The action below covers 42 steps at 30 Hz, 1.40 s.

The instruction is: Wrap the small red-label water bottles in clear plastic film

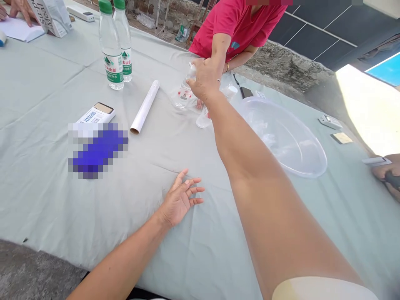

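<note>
My right hand [206,79] reaches far across the table, its thumb and fingers around the upper part of a clear bottle [183,95] with a red-and-white label. Some of its fingers are hidden. Beside it lies a second clear item with a white cap [231,91], partly behind my forearm. My left hand [179,200] rests on the cloth near the front, palm turned up and fingers spread, holding nothing. Ahead of it lies a roll of clear film [145,107] on a cardboard core.
Two green-capped water bottles [111,62] stand at the back left. A power bank [96,114] and a blurred blue item [100,150] lie at left. A clear plastic basin [290,137] sits at right. A person in pink [237,29] leans in opposite; other hands show at both edges.
</note>
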Each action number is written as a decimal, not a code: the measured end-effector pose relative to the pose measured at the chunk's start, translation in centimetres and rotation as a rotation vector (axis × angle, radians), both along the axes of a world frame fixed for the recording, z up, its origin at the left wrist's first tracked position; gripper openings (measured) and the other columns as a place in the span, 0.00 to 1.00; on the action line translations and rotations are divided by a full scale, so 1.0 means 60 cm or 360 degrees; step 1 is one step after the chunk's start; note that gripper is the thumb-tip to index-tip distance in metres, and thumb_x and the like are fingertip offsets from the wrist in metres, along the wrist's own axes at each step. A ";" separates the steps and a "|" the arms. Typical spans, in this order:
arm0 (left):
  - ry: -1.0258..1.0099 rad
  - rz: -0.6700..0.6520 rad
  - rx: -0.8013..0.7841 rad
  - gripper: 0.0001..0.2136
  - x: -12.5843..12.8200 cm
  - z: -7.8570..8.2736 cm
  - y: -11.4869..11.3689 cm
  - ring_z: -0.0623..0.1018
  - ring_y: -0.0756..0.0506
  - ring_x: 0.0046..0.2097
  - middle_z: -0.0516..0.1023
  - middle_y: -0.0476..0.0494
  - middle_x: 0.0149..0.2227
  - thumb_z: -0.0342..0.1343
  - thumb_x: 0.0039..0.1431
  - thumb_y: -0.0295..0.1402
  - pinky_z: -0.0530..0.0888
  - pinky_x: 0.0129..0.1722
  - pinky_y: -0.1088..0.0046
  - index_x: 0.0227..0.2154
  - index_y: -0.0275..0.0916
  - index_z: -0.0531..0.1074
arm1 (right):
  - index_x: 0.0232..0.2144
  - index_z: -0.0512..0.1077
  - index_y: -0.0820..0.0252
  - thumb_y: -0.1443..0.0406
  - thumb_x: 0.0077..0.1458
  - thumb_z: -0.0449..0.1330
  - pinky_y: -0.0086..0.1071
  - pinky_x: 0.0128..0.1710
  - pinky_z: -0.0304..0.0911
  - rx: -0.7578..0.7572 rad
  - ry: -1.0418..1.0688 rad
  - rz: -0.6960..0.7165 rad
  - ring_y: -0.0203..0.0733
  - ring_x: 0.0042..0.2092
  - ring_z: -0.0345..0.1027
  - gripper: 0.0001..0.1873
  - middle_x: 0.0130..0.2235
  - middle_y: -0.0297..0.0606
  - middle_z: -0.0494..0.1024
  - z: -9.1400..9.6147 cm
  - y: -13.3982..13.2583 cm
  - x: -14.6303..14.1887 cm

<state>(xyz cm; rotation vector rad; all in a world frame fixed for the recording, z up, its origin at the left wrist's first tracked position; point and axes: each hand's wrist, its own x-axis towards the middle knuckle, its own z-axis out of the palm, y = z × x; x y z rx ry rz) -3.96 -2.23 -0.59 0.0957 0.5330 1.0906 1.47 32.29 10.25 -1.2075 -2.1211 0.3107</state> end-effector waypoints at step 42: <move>0.3296 0.0877 0.0840 0.13 -0.067 0.042 -0.032 0.77 0.35 0.52 0.76 0.36 0.55 0.54 0.60 0.33 0.73 0.46 0.58 0.45 0.40 0.77 | 0.40 0.74 0.57 0.61 0.62 0.50 0.36 0.48 0.67 0.0334 0.0699 -0.1008 0.40 0.45 0.73 0.14 0.43 0.39 0.80 -0.031 -0.454 0.317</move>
